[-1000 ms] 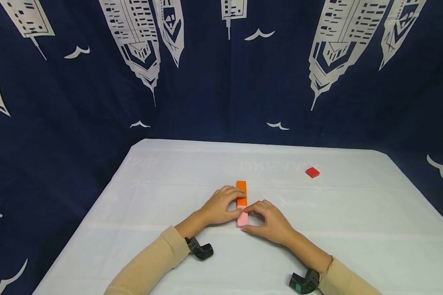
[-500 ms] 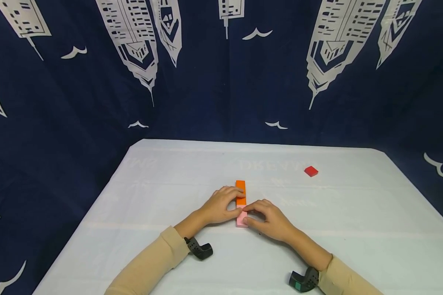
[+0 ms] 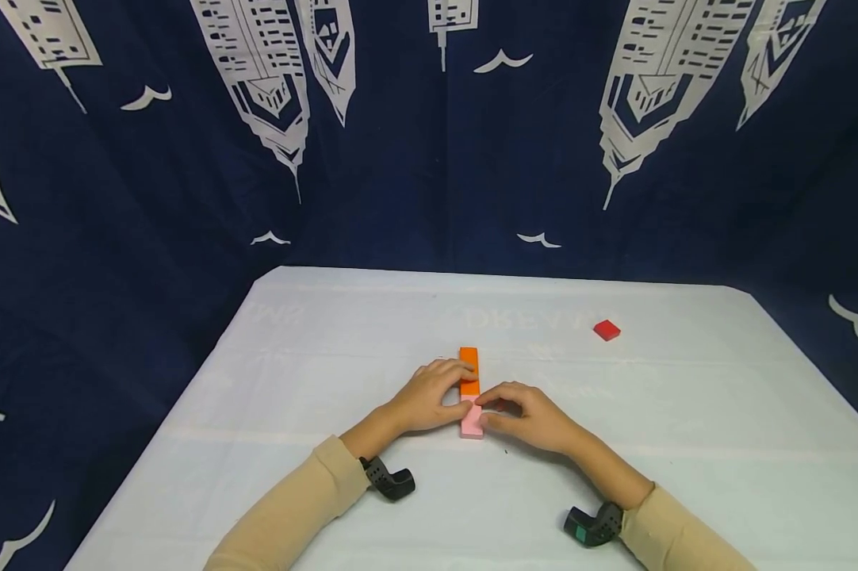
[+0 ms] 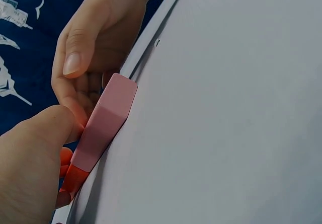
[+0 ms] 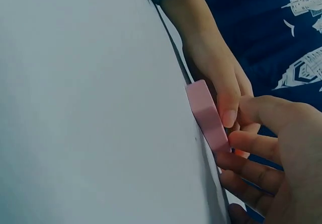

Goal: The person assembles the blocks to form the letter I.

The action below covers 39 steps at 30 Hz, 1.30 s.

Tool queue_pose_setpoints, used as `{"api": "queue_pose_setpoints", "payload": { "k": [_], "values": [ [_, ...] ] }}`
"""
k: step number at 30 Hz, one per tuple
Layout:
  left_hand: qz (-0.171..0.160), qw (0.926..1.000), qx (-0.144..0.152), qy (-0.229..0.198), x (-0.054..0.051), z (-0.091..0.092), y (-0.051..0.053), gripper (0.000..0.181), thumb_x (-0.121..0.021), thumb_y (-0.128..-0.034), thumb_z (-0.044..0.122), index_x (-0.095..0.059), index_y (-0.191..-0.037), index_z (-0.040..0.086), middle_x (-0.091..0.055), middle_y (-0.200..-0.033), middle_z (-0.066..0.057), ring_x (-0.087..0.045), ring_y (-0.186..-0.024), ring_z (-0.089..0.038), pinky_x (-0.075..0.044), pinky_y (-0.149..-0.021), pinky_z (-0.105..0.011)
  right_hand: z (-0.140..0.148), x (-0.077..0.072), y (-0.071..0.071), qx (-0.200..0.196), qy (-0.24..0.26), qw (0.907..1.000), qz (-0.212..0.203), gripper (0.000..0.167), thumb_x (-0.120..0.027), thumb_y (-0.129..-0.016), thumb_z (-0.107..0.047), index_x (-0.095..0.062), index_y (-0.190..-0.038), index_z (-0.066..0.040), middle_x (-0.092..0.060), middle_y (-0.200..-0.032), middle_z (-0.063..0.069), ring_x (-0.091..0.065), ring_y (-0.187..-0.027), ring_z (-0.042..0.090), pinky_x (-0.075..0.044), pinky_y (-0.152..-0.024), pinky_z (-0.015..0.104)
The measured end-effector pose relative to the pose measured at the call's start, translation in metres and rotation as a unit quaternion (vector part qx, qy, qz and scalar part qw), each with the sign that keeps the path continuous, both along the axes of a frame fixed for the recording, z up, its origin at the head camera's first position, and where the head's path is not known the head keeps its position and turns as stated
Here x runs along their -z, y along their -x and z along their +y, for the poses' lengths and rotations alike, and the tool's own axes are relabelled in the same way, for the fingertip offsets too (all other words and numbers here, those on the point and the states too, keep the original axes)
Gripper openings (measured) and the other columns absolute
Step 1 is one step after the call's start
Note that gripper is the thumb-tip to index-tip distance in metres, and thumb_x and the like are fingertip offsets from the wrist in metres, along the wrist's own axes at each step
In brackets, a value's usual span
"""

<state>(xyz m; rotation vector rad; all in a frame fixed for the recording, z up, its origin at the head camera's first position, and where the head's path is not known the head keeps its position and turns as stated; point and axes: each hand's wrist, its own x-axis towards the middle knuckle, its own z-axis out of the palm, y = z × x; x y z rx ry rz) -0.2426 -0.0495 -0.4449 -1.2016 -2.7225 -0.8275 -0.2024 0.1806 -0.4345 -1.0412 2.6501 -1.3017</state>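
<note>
An orange block and a pink block lie end to end in a line on the white tabletop. My left hand reaches in from the left, its fingers curled over the orange block and its thumb on the pink one near the joint. To the right, my right hand has its index fingertip at the pink block's side, with the thumb held apart. In the left wrist view the pink block shows a bevelled end, and the orange block is partly hidden by fingers.
A small red block lies farther back on the right of the white table. A dark blue cloth with white building prints hangs behind the table. Each wrist wears a black camera mount.
My right thumb has come off the near end of the pink block, and the right hand has shifted slightly to the right. The left hand and the blocks stay in place.
</note>
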Motion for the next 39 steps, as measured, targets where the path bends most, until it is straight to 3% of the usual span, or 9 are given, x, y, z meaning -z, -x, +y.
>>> {"api": "queue_pose_setpoints", "payload": {
  "k": [7, 12, 23, 31, 39],
  "values": [
    [-0.009, 0.9999, 0.0, 0.008, 0.0, 0.001, 0.0, 0.045, -0.059, -0.0905, 0.033, -0.057, -0.13, 0.012, -0.052, -0.138, -0.003, -0.041, -0.133, -0.021, -0.034, -0.106, -0.046, 0.007, -0.005, 0.01, 0.037, 0.013, 0.9988, -0.029, 0.021, -0.069, -0.091, -0.018, -0.071, -0.109, -0.007, -0.069, -0.101, -0.001, -0.058, -0.088, 0.014, -0.05, -0.079, 0.031],
    [-0.012, 0.9998, -0.005, 0.012, 0.0, 0.001, 0.001, 0.045, -0.059, -0.0912, 0.034, -0.057, -0.131, 0.013, -0.051, -0.14, -0.002, -0.041, -0.133, -0.02, -0.034, -0.106, -0.045, 0.018, -0.01, 0.023, 0.084, 0.008, 0.9963, -0.012, 0.018, -0.07, -0.091, -0.018, -0.072, -0.105, -0.007, -0.068, -0.098, -0.003, -0.058, -0.085, 0.015, -0.05, -0.073, 0.028],
    [-0.014, 0.9998, -0.003, 0.012, 0.0, -0.001, 0.001, 0.046, -0.059, -0.091, 0.034, -0.056, -0.133, 0.014, -0.05, -0.141, -0.001, -0.039, -0.135, -0.02, -0.032, -0.108, -0.044, 0.056, -0.013, 0.048, 0.171, -0.019, 0.9849, 0.019, 0.019, -0.07, -0.09, -0.018, -0.073, -0.102, -0.004, -0.068, -0.088, -0.001, -0.057, -0.083, 0.016, -0.047, -0.073, 0.028],
    [-0.015, 0.9998, -0.003, 0.009, 0.001, 0.0, 0.001, 0.046, -0.06, -0.091, 0.033, -0.056, -0.133, 0.014, -0.05, -0.141, -0.001, -0.039, -0.135, -0.02, -0.031, -0.108, -0.044, 0.08, -0.015, 0.058, 0.204, -0.044, 0.9776, 0.027, 0.02, -0.068, -0.091, -0.02, -0.073, -0.101, -0.003, -0.068, -0.087, 0.004, -0.059, -0.083, 0.021, -0.047, -0.066, 0.029],
    [-0.015, 0.9998, -0.003, 0.009, 0.0, 0.0, 0.001, 0.046, -0.059, -0.0906, 0.033, -0.056, -0.132, 0.013, -0.05, -0.141, -0.001, -0.039, -0.135, -0.02, -0.032, -0.107, -0.044, 0.096, -0.021, 0.062, 0.225, -0.066, 0.9716, 0.031, 0.024, -0.067, -0.092, -0.021, -0.071, -0.102, 0.0, -0.07, -0.091, 0.009, -0.06, -0.086, 0.026, -0.048, -0.069, 0.033]
  ]
}}
